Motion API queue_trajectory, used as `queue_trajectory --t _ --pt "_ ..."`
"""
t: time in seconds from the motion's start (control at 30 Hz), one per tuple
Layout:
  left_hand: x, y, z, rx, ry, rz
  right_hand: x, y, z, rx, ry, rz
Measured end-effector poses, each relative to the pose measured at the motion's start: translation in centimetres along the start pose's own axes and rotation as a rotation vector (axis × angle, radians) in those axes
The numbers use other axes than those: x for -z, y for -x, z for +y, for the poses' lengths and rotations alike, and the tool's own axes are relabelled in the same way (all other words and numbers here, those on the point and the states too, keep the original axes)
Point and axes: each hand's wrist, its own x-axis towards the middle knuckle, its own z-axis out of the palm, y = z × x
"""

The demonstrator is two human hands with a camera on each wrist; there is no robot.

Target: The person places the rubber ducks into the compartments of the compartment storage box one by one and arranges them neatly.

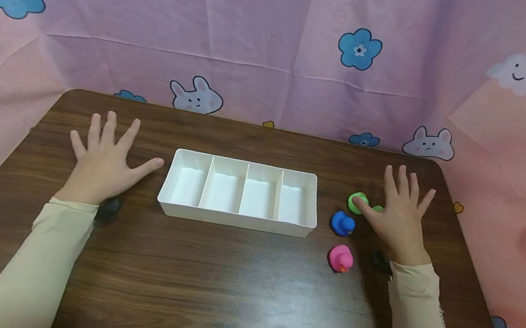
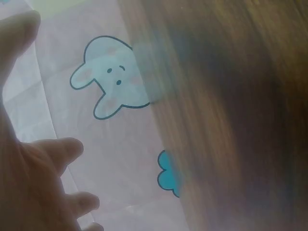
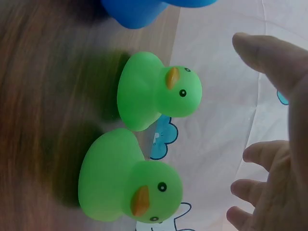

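Note:
With fingers spread, my left hand [image 1: 101, 170] is to the left of a white four-compartment tray [image 1: 235, 220] and holds nothing. The tray's compartments show bare white floors. My right hand [image 1: 400, 220], also spread, is beside and partly over two green toy ducks, its thumb overlapping the nearer-left green duck [image 1: 354, 201] in the head view. In the right wrist view both ducks show whole: one green duck [image 3: 139, 91] and the other green duck [image 3: 108, 178], with orange beaks. A blue duck [image 1: 342, 223] and a pink duck [image 1: 341, 258] are left of that hand.
The dark brown wooden table [image 1: 201, 292] has rounded far corners. Behind it and along both sides hangs a pink and purple cloth [image 1: 273, 34] printed with flowers, rabbits, clouds and rainbows. A dark wrist device [image 1: 108, 211] shows at the left cuff.

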Motion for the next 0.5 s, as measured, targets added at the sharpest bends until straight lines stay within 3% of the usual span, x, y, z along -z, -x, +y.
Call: queue_trajectory --t 0.17,0.27,0.4,0.5 --pt "0.01 -0.26 -0.27 -0.009 0.029 -0.019 -0.01 0.07 -0.01 0.012 0.000 0.021" --pt "0.16 -0.43 -0.19 -0.018 0.099 -0.081 0.07 0.08 -0.05 0.020 -0.006 0.037" --pt "0.36 -0.61 0.18 -0.036 0.294 -0.203 0.29 0.00 -0.20 0.028 -0.038 0.028" --pt "0.34 -0.62 0.64 -0.039 0.505 -0.312 0.61 0.01 -0.38 0.031 -0.071 -0.002"
